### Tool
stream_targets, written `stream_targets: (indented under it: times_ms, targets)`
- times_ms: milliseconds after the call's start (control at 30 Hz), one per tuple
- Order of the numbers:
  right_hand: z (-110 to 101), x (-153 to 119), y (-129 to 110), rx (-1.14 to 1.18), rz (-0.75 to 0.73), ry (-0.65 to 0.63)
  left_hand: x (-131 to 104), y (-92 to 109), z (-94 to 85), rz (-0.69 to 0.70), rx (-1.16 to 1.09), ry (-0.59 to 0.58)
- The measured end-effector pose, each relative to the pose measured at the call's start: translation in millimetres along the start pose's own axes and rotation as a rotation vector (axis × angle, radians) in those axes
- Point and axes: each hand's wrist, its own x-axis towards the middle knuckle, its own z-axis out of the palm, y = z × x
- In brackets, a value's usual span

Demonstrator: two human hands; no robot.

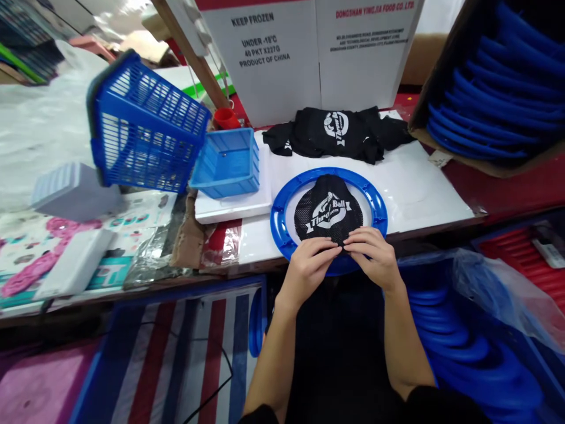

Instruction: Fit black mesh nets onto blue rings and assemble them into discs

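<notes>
A blue plastic ring (279, 227) lies flat at the front edge of the white-topped table. Inside it is a black mesh cloth (326, 206) printed with a white "Throw Ball" logo. My left hand (311, 262) pinches the cloth's near edge with thumb and fingers. Close beside it, my right hand (373, 253) pinches the same edge, the fingertips of both hands almost meeting. Both hands are over the near part of the ring and partly hide it. Behind the ring lies a pile of similar black printed cloths (304, 135).
A light blue tray (227, 188) and a blue basket (150, 129) stand to the left. A large white carton (282, 82) rises behind. Blue rings are stacked in a tilted box (498, 94) at right and in a crate (463, 347) below.
</notes>
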Motion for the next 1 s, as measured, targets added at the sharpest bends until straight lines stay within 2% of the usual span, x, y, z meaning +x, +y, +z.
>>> stream_targets:
  times_ms: [133,300,433,600,867,1000]
  targets:
    - [-12.8,-0.1,3.0,0.026,-0.042,-0.115,2.3,-8.2,-11.3,0.054,-0.081,-0.074]
    - [-23.3,-3.2,3.5,-0.065,0.0,-0.261,5.2,-11.4,-16.7,0.036,-0.098,-0.142]
    - [-25.8,-8.5,2.6,-0.088,0.013,-0.255,5.0,-10.4,-16.5,0.05,-0.068,-0.161]
    - [-17.4,-9.2,-4.3,-0.122,0.066,-0.205,5.5,-6.6,-11.9,0.02,-0.013,-0.171]
    - [-13.8,-5.3,-16.7,-0.211,0.086,-0.345,6.2,-0.2,-7.0,-0.01,0.059,-0.143]
    - [-11.4,-3.9,-17.4,-0.248,0.079,-0.332,4.8,-0.9,-5.9,-0.003,0.062,-0.156]
